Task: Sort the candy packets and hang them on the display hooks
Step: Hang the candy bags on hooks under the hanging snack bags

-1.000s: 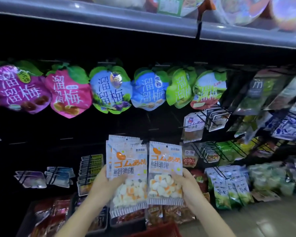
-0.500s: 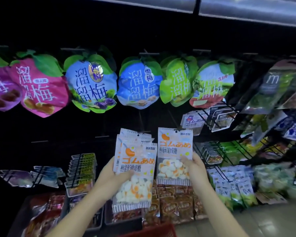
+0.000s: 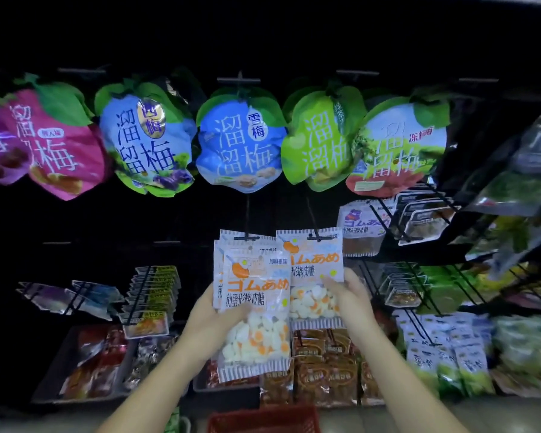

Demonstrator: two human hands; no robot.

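My left hand point(image 3: 213, 320) grips a small stack of white egg-gummy candy packets point(image 3: 253, 307) with orange lettering, held upright in front of the dark display. My right hand point(image 3: 350, 298) holds a single matching packet point(image 3: 313, 267) just to the right, its top edge level with the tip of a black display hook point(image 3: 314, 237). A second hook tip point(image 3: 246, 237) stands at the top of the stack. Whether either packet is threaded on a hook I cannot tell.
A row of leaf-shaped plum snack bags point(image 3: 241, 142) hangs above. More packets hang on hooks to the right point(image 3: 361, 226) and left point(image 3: 150, 295). Trays of brown packets point(image 3: 325, 370) sit below, and a red basket point(image 3: 263, 418) is at the bottom edge.
Both hands have risen with the packets toward the two hook tips, and the right hand's packet has moved up beside the stack. The view has tilted down.
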